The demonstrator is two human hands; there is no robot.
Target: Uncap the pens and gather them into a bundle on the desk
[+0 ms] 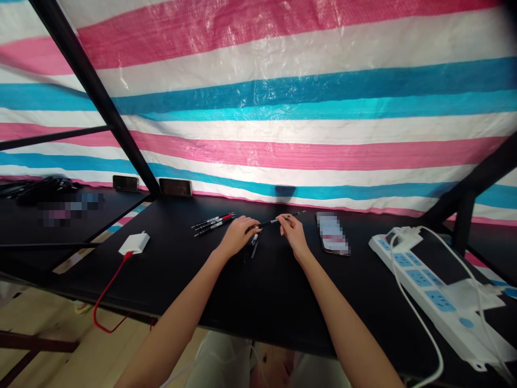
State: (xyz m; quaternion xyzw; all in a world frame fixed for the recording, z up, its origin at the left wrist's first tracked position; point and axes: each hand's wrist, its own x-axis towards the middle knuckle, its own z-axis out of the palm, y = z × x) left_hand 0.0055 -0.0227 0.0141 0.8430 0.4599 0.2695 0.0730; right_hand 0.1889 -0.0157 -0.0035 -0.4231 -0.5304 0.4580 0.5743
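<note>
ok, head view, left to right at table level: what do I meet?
Tangled black cables, white square charger, right-hand propped black rectangular device, slim black-and-red pens, left hand, right hand, flat-lying rectangular phone, long white power strip with blue sockets.

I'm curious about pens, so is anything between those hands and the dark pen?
Nothing visible: the left hand and right hand hold the dark pen directly. Thin pieces lie beside the left hand on the black table.

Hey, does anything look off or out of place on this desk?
Slightly: the white adapter lies unplugged on the tabletop, its red cable drooping over the front edge. I see no spill or damage.
</note>
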